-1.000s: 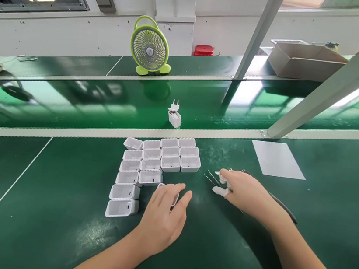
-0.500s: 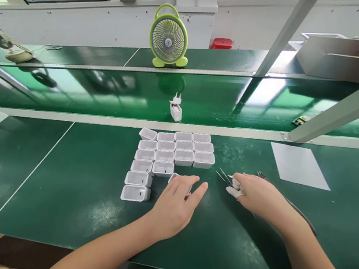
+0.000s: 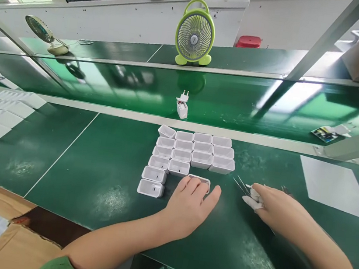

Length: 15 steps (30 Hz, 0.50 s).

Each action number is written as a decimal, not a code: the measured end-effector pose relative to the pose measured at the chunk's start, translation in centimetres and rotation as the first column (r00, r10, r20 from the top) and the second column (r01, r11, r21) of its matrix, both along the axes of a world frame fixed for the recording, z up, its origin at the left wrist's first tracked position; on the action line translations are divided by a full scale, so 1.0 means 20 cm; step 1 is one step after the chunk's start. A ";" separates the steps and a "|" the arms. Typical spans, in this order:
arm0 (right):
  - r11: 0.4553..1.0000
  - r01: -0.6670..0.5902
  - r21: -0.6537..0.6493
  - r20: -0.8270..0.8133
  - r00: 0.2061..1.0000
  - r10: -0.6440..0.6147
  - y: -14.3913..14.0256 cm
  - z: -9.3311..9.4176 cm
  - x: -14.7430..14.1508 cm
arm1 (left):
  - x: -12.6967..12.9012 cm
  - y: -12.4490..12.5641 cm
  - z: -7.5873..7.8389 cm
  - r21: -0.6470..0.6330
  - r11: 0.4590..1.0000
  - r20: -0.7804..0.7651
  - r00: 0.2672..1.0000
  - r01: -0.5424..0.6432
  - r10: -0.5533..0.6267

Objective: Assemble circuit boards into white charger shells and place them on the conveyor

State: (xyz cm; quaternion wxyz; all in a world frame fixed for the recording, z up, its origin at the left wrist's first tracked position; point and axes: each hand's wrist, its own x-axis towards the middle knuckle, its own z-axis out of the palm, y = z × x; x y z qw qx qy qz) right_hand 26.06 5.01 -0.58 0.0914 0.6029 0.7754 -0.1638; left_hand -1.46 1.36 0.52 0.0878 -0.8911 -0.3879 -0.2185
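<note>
my left hand (image 3: 192,204) rests palm down on the green surface (image 3: 101,173), fingers slightly curled, with the fingertips (image 3: 197,185) over the near edge of one white charger housing (image 3: 200,180). whether those fingers clamp the housing or only touch it cannot be told. this housing lies directly ahead of the left hand, at the near right corner of the cluster of white charger housings (image 3: 190,153), which stands in rows just beyond the hand. my right hand (image 3: 276,206) lies well to the right of the housing, apart from the left hand, with white finger cots (image 3: 252,201) on the fingertips. it is closed on a pair of metal tweezers (image 3: 240,186), whose tips point left toward the cluster without touching it. an assembled charger with plug pins (image 3: 182,107) stands alone on the conveyor belt (image 3: 132,88) beyond the cluster. a lime-green desk fan (image 3: 195,33) stands on the far shelf, with a red container (image 3: 248,41) to its right. a white sheet (image 3: 334,188) lies flat on the surface beyond the right hand.
</note>
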 end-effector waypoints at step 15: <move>0.999 -0.023 -0.027 0.035 0.999 0.024 0.01 -0.02 0.00 | -0.01 0.09 -0.03 0.107 0.990 0.064 0.994 -0.094 0.087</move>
